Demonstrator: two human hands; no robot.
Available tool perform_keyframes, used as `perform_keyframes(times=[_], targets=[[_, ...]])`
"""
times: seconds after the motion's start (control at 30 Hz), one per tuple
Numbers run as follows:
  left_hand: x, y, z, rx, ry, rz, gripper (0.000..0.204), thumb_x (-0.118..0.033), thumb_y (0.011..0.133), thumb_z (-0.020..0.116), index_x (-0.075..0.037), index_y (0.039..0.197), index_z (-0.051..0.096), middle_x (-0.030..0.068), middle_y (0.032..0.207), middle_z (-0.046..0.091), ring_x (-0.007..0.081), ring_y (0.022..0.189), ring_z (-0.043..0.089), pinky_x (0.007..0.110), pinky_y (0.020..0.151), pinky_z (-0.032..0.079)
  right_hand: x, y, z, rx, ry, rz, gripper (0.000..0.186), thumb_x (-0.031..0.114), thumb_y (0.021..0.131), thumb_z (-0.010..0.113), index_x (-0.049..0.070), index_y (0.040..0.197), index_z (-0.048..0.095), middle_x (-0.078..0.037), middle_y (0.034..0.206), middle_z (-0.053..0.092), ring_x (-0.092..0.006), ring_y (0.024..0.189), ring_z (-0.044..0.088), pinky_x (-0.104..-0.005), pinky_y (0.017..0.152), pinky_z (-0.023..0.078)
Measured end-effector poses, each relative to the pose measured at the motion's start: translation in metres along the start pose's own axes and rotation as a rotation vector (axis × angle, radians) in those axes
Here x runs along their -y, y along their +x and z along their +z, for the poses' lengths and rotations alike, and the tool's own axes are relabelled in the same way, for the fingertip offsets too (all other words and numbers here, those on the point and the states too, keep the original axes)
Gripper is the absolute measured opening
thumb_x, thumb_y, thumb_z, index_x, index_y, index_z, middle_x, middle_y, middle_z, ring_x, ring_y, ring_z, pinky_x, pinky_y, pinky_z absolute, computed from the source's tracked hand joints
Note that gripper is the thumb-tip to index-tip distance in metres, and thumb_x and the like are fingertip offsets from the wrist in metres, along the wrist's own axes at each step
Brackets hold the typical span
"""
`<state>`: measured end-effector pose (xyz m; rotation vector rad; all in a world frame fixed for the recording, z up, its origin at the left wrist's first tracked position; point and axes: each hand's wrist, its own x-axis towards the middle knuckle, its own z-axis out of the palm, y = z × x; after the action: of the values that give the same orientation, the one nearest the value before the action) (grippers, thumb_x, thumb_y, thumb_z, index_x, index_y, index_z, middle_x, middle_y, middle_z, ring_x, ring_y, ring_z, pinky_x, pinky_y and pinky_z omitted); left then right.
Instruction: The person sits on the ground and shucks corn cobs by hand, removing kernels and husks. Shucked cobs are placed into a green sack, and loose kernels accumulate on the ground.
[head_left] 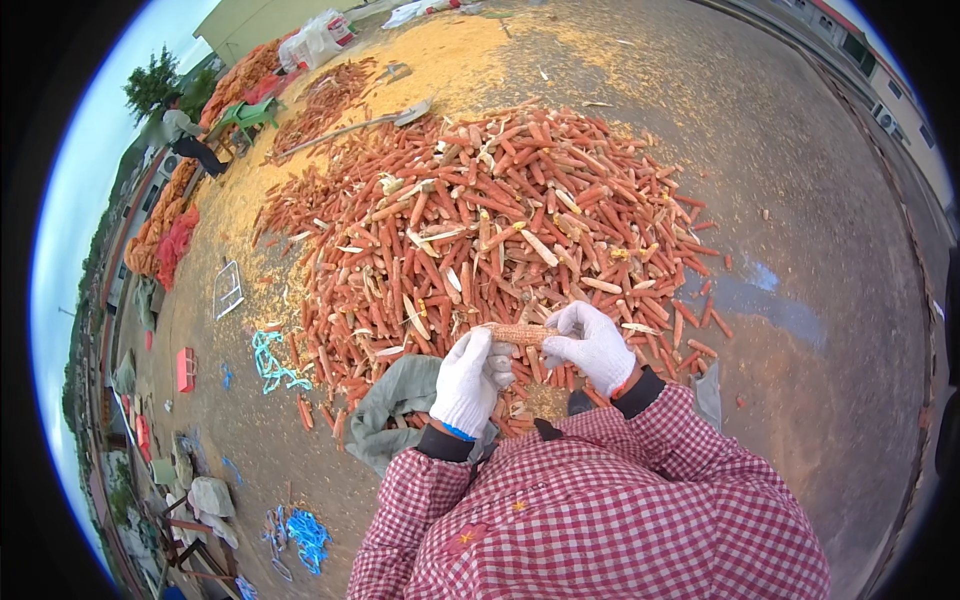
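Observation:
A bare reddish corn cob is held level between my two hands, above the near edge of a big heap of cobs. My left hand, in a white knit glove, grips its left end. The right end sits in the fingers of my right hand, gloved the same way. Below my left hand lies a grey-green sack with its mouth open and cobs inside. Pale husk pieces are scattered through the heap.
Yellow kernels cover the ground beyond the heap, where a shovel lies. A person stands far left by a green machine. Blue-green cord, a white metal frame and blue string lie left.

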<state>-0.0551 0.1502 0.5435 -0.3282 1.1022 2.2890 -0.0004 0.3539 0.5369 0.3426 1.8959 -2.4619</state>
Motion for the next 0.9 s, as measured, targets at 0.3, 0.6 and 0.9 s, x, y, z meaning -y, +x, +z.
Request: perform_keyframes(times=[0.3, 0.6, 0.9], targets=[[-0.007, -0.007, 0.013, 0.023, 0.346, 0.094, 0.028, -0.023, 0.104, 0.06, -0.005, 0.124, 0.066, -0.0047, 0.077, 0.059, 0.0028, 0.06, 0.05, 0.019, 0.053, 0.041, -0.01, -0.02, 0.026, 0.054, -0.735, -0.249, 0.051, 0.025, 0.092, 0.068, 0.007, 0.137, 0.051, -0.02, 0.116, 0.065, -0.0358, 0.103, 0.067, -0.0417, 0.087, 0.053], [-0.006, -0.015, 0.032, -0.025, 0.394, 0.192, 0.027, -0.014, 0.105, 0.052, -0.001, 0.125, 0.063, -0.0058, 0.073, 0.051, 0.003, 0.056, 0.042, 0.019, 0.05, 0.035, -0.022, -0.025, 0.04, -0.128, -0.857, -0.545, 0.05, 0.02, 0.093, 0.066, 0.003, 0.138, 0.051, -0.022, 0.117, 0.065, -0.0383, 0.102, 0.066, -0.0425, 0.084, 0.055], [0.0, -0.001, 0.025, -0.05, 0.425, 0.19, 0.026, -0.011, 0.103, 0.051, -0.001, 0.122, 0.064, -0.0051, 0.075, 0.055, 0.0022, 0.056, 0.042, 0.019, 0.049, 0.033, -0.027, -0.03, 0.039, 0.161, 0.036, 0.095, 0.043, 0.021, 0.101, 0.056, 0.001, 0.138, 0.049, -0.01, 0.089, 0.064, -0.0203, 0.067, 0.061, -0.0283, 0.059, 0.049]])
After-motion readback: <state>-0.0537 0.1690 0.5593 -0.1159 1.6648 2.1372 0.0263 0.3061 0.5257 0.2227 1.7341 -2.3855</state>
